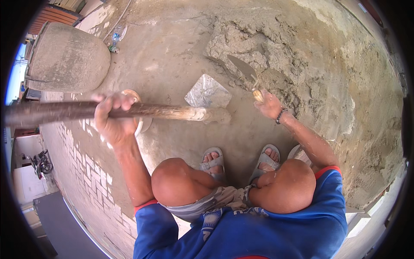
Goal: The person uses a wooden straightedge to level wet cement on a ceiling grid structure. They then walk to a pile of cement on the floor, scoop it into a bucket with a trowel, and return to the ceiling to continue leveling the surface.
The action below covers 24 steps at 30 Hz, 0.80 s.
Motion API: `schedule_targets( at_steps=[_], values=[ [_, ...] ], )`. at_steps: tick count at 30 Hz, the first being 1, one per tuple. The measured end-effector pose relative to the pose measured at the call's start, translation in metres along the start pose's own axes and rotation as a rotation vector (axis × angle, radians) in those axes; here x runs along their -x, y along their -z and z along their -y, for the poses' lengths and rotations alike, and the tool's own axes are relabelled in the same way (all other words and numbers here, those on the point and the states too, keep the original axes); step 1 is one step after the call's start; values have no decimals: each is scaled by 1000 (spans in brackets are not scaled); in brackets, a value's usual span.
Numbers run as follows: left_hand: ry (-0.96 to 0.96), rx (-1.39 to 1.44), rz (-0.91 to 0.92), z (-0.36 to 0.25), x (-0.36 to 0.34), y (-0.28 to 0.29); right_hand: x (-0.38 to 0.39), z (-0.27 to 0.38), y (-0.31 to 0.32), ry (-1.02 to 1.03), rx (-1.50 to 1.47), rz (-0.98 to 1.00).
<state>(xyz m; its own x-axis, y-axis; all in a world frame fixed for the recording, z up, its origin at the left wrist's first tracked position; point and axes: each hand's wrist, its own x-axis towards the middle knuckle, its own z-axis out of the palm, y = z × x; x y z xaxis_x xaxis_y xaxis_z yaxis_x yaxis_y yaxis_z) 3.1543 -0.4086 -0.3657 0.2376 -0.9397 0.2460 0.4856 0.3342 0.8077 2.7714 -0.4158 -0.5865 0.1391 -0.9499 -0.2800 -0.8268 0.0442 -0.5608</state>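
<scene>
My left hand grips a long wooden pole, held crosswise, dark at the left, with its paler right end crusted in grey. A round pale object is partly hidden behind that hand. My right hand holds a trowel by its light wooden handle, its blade over a rough mound of wet grey mortar. Just beyond the pole lies a squarish, shiny grey piece, its material unclear.
A mortar-stained tub stands at upper left, beside a clear plastic bottle, a green can and a cord. A motorbike is at far left, past patterned paving. My sandalled feet are on the smeared grey ground.
</scene>
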Motion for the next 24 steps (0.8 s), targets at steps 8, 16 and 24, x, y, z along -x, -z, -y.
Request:
schedule_targets(
  at_steps=[8, 16, 24],
  values=[
    [-210, 163, -394, -59, 158, 176, 17, 2, -2, -164, -317, 399],
    [-210, -164, -1735, 42, 287, 174, 48, 47, -59, 245, -171, 445],
    [-49, -133, -1754, 64, 312, 185, 77, 72, -46, 233, -347, 462]
  ],
)
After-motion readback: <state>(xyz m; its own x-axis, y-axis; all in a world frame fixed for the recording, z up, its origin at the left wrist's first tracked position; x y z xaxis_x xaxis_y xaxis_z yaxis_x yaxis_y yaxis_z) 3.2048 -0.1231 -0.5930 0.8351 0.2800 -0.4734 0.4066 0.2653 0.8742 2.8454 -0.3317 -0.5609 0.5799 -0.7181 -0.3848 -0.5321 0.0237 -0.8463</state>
